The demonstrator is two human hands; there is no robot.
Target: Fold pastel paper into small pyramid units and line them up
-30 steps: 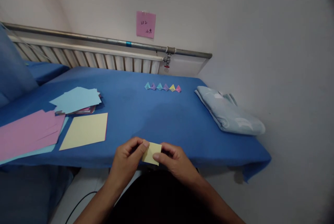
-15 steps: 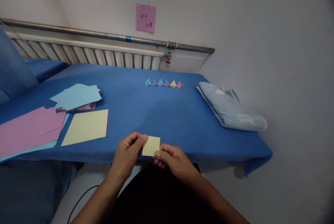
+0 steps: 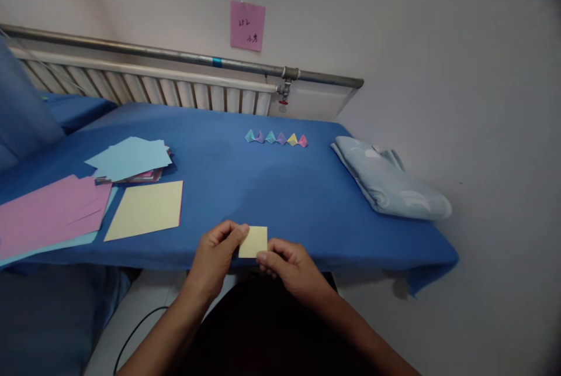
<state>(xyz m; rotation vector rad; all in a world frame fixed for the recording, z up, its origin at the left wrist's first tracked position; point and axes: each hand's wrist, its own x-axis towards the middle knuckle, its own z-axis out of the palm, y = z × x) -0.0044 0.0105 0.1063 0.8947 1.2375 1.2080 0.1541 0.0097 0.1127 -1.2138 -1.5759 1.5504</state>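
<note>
A small yellow square of paper (image 3: 253,242) is held between both hands over the near edge of the table. My left hand (image 3: 218,256) pinches its left side, thumb on top. At its lower right corner my right hand (image 3: 287,265) grips it between thumb and fingers. Further back on the blue cloth lies a row of small folded paper pieces (image 3: 276,138) in teal, purple, yellow and pink. Larger yellow paper (image 3: 146,211) lies to the left of my left hand.
A stack of light blue paper (image 3: 131,158) and pink sheets (image 3: 52,209) lie at the left of the blue tablecloth (image 3: 210,159). On the right sits a folded light blue blanket (image 3: 390,183). Behind the table are a radiator (image 3: 175,92) and a pink note (image 3: 248,26) on the wall.
The view has shifted slightly. Both hands keep their hold on the small yellow paper, and its right edge looks a little straighter.
</note>
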